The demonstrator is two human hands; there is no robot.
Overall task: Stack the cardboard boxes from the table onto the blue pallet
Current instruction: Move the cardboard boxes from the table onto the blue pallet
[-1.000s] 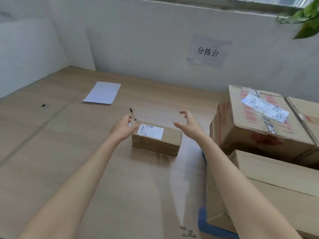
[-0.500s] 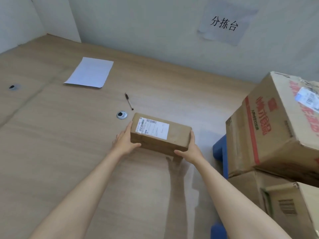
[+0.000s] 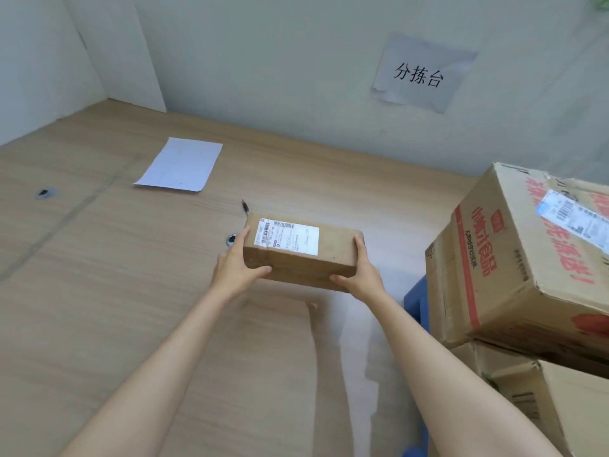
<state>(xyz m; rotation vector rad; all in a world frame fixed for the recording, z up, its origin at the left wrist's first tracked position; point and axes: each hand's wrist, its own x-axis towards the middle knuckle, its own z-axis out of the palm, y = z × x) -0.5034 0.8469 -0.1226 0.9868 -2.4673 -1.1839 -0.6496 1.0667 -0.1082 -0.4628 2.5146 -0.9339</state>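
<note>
Where it sat, small box (image 3: 301, 255) now seems lifted by hands.

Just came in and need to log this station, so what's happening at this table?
A person is holding a small cardboard box with a shipping label, left hand on one end and right hand on the other, just above the wooden table. To the right, larger cardboard boxes are already stacked on the blue pallet. A sheet of paper and a pen lie on the table.
</note>
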